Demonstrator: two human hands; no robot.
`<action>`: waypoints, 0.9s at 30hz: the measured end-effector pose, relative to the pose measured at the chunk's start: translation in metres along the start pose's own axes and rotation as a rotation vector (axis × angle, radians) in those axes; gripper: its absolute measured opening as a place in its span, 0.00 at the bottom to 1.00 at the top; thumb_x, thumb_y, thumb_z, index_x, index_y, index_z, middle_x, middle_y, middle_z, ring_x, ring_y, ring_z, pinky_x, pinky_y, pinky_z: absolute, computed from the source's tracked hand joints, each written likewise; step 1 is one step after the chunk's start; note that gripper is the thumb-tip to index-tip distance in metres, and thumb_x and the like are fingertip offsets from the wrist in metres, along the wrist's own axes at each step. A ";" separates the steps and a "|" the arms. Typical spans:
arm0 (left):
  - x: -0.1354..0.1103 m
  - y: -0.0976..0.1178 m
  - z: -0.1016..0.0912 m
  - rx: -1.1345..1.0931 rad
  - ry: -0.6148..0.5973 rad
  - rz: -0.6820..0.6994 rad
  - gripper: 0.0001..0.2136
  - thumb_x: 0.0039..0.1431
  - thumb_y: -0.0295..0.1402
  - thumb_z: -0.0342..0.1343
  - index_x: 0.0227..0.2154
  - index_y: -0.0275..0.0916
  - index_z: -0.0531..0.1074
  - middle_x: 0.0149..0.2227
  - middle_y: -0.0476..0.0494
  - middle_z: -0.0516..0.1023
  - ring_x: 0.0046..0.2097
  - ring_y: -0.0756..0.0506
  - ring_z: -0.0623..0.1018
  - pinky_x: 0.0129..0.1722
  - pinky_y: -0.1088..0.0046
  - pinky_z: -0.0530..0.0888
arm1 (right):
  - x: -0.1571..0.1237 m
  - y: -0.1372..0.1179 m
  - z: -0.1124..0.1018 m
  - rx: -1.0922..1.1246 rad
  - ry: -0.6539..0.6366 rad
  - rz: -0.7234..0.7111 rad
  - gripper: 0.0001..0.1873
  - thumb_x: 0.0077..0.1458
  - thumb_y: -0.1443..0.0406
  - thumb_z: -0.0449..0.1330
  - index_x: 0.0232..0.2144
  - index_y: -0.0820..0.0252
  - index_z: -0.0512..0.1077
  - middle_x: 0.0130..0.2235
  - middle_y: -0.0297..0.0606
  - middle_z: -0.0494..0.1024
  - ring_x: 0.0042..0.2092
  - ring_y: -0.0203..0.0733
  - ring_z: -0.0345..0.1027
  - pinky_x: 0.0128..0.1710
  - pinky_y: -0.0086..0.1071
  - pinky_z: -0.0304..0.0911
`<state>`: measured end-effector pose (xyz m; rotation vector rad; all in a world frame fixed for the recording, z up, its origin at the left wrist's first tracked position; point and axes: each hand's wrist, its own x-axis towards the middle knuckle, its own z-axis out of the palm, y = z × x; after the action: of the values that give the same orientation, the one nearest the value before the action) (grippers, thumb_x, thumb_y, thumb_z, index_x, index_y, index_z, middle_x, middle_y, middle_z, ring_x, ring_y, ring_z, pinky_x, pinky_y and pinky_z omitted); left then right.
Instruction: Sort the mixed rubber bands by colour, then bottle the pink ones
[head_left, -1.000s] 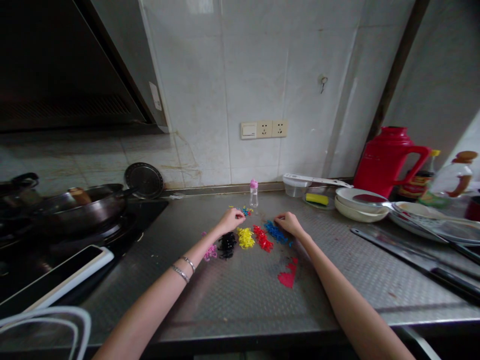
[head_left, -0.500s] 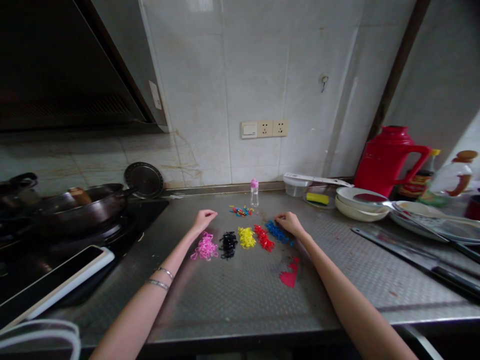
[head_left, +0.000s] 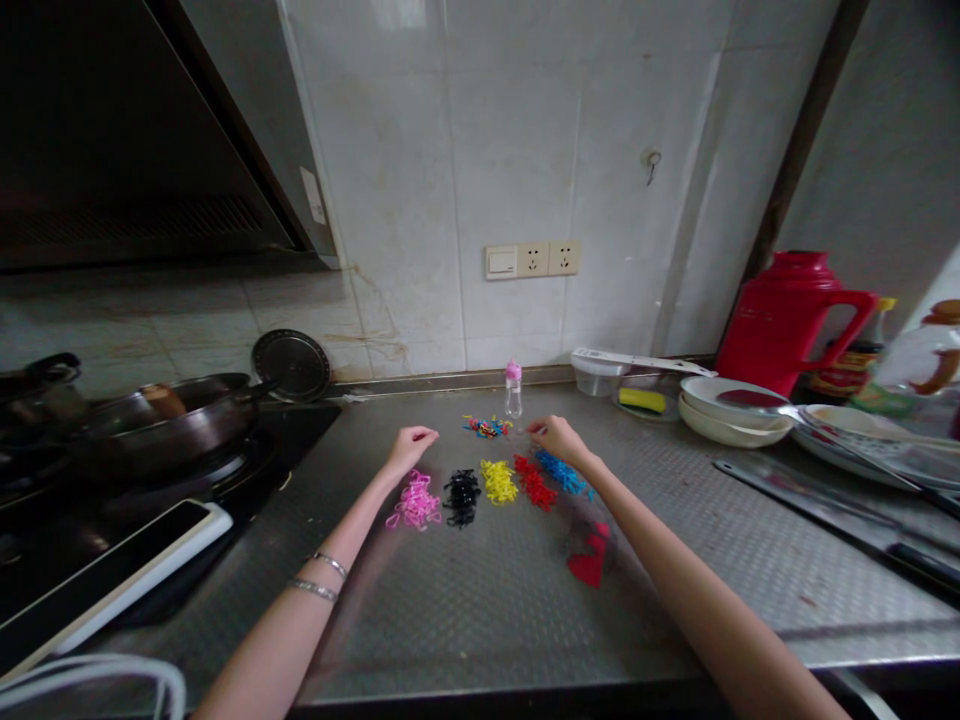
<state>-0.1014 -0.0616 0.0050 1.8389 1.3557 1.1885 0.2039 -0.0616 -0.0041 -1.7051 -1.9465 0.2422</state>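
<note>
Right hand [head_left: 555, 438], just right of the one pink-capped bottle [head_left: 513, 392], is too blurred to tell spread from pinching; left hand [head_left: 410, 446], farther left of that bottle, is pressed together at the tips. Before the bottle: one mixed pile [head_left: 487, 428], then one pink pile [head_left: 415, 500], black pile [head_left: 461, 497], yellow pile [head_left: 499, 482], red pile [head_left: 535, 482] and blue pile [head_left: 562, 472].

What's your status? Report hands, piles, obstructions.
Left hand near pink pile, right hand near blue pile; grips unclear. Mixed pile between hands. Bottle close behind it, to the right.
</note>
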 end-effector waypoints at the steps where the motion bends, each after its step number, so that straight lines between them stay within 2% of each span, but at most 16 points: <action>1: 0.000 -0.001 0.000 0.003 0.002 -0.001 0.12 0.45 0.36 0.53 0.27 0.32 0.75 0.26 0.43 0.76 0.30 0.48 0.72 0.30 0.74 0.66 | 0.003 -0.006 0.003 -0.007 -0.004 -0.013 0.15 0.44 0.67 0.53 0.35 0.56 0.74 0.35 0.38 0.76 0.38 0.39 0.68 0.36 0.25 0.58; 6: 0.001 -0.002 -0.001 0.006 0.006 0.000 0.11 0.45 0.36 0.53 0.27 0.33 0.75 0.27 0.42 0.76 0.30 0.47 0.72 0.30 0.74 0.66 | 0.016 -0.027 0.021 -0.059 -0.003 -0.048 0.15 0.49 0.65 0.51 0.40 0.56 0.71 0.39 0.40 0.74 0.41 0.41 0.67 0.36 0.27 0.58; 12: 0.003 -0.003 -0.002 -0.010 0.001 0.012 0.10 0.45 0.35 0.53 0.26 0.33 0.75 0.27 0.42 0.76 0.31 0.47 0.72 0.31 0.74 0.66 | 0.030 -0.029 0.036 -0.112 -0.019 -0.030 0.18 0.51 0.62 0.50 0.45 0.56 0.66 0.42 0.43 0.72 0.42 0.43 0.66 0.36 0.29 0.58; 19: 0.004 -0.006 -0.002 0.056 0.014 0.032 0.15 0.48 0.40 0.50 0.25 0.32 0.75 0.23 0.44 0.74 0.29 0.48 0.71 0.29 0.75 0.64 | 0.038 -0.029 0.039 -0.152 -0.088 -0.043 0.18 0.52 0.62 0.48 0.45 0.55 0.66 0.44 0.42 0.71 0.43 0.42 0.65 0.37 0.29 0.58; 27: 0.003 -0.004 -0.001 0.086 0.023 0.040 0.20 0.50 0.46 0.46 0.25 0.33 0.74 0.20 0.46 0.71 0.26 0.49 0.69 0.28 0.75 0.62 | 0.034 -0.031 0.040 -0.152 -0.065 -0.049 0.18 0.53 0.64 0.47 0.47 0.55 0.64 0.44 0.43 0.71 0.42 0.42 0.65 0.35 0.29 0.58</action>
<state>-0.1040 -0.0578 0.0028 1.9263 1.4089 1.1924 0.1555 -0.0260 -0.0141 -1.7611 -2.0988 0.1361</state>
